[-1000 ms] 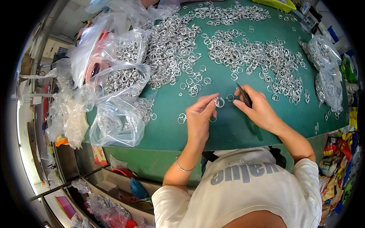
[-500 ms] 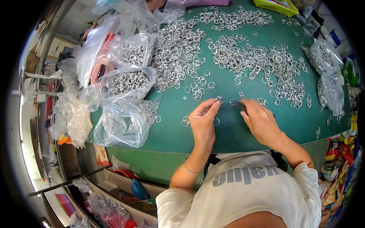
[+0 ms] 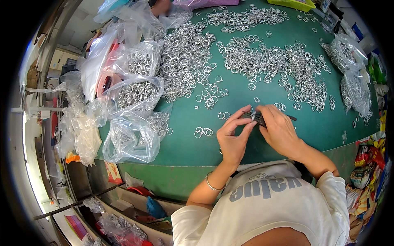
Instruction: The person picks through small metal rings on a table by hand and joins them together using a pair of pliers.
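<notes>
R hand now in beside L hand vs earlier. L pinches silver ring btw fingertips, R grips dk tool by it. Prob. tool-on-ring step; next needs steady pinch. Ring heaps beyond, on grn table.

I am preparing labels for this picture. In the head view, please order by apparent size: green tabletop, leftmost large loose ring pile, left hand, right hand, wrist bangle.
1. Green tabletop
2. Leftmost large loose ring pile
3. Left hand and right hand: too alike to rank
4. Wrist bangle
</notes>
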The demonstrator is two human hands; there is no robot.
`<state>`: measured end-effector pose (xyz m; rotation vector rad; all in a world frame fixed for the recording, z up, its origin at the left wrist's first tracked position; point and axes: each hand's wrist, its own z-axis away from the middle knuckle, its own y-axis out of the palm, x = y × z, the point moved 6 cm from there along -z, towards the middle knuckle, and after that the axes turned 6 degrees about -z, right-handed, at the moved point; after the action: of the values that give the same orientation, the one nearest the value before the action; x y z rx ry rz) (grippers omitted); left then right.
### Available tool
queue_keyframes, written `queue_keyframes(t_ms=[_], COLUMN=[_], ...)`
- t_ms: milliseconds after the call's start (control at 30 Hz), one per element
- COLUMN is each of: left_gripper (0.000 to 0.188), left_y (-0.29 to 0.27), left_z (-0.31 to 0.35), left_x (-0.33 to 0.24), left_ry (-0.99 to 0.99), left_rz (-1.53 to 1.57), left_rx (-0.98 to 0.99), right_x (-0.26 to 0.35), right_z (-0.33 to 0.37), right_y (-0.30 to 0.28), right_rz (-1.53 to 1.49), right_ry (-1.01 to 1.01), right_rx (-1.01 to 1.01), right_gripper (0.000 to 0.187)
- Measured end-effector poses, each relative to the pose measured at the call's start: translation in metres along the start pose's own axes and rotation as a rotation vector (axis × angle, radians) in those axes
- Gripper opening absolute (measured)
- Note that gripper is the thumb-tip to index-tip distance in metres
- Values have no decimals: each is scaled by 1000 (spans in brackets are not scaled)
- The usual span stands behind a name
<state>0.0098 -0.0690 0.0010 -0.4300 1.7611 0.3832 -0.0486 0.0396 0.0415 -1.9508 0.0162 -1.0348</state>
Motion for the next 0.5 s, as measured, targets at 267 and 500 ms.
queue_keyframes(t_ms=[267,500], left_gripper=[18,31], left_y=[3,-1], left_z=[1,3], left_x=[1,3], left_ry=[-355,-242], left_rz=[303,157], left_rx=[106,172], right_x=[-3,-6], right_z=[3,2], right_y=[3,6], right_rz=[155,120], right_ry=[-130,-81], right_rx=[-51,14], right_gripper=[20,17])
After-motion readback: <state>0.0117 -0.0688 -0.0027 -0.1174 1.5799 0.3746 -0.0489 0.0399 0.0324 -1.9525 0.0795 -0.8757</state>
